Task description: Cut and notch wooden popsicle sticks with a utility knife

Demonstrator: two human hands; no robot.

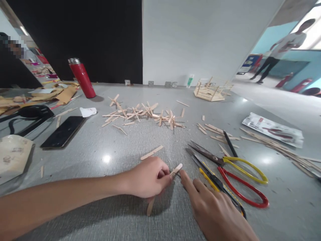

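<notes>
My left hand [152, 179] is closed around wooden craft sticks. One craft stick [177, 169] pokes out between thumb and fingers, its rounded end pointing up and right; another stick end [149, 207] shows below the palm. My right hand [213, 204] is closed, its index finger stretched toward the held stick. A thin dark edge shows by that fingertip, but what the hand grips is hidden. Just beyond my left hand lies a loose stick [151, 152]. Beside my right hand are a black-and-yellow utility knife [213, 177] and scissors [244, 170] with yellow and red handles.
Star-shaped stick pieces [145, 112] lie mid-table, with a stick frame [212, 92] behind. A red flask [82, 78], phone [64, 132] and black strap-like item [32, 115] are left. A white packet [273, 130] and loose sticks lie right. A person [284, 47] stands beyond.
</notes>
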